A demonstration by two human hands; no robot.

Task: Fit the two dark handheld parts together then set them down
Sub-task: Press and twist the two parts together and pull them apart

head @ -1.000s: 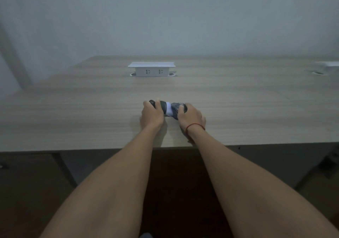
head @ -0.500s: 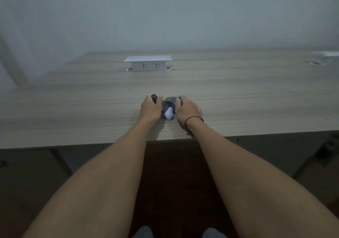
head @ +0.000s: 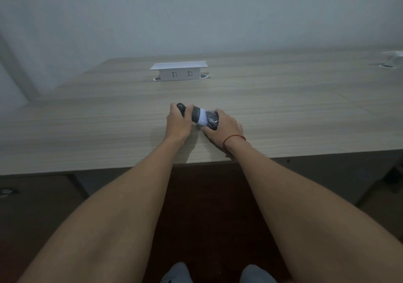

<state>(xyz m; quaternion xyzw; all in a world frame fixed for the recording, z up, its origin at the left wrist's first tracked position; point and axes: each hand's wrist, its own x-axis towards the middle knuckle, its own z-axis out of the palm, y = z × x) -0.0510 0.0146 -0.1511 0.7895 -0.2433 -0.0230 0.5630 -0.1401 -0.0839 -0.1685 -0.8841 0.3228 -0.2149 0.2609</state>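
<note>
head view: two bare forearms reaching forward from the near edge onto a pale wood-grain table (head: 87, 116), hands meeting near its near-centre. left hand (head: 177, 123) wrapped around the left dark part (head: 189, 112), fingers curled over it, its rounded black end poking out at the far left above the knuckles. right hand (head: 224, 125) closed around the right dark part (head: 212, 119), thumb along its near side, a small pale mark showing on the dark shell. between the two parts a white band (head: 202, 118), both dark pieces touching it, lined up roughly end to end and slanting from far left down to near right. held low, just above or on the tabletop; cannot tell which. thin red cord (head: 233, 139) looped around the right wrist. farther back, a white socket box (head: 179, 71) standing up from the table, two outlets facing near. at the far right edge another white fixture (head: 392, 56), only partly in frame and blurred. plain pale wall (head: 196, 16) behind. below the table edge, dark floor and two grey knees (head: 176, 274) at the bottom
</note>
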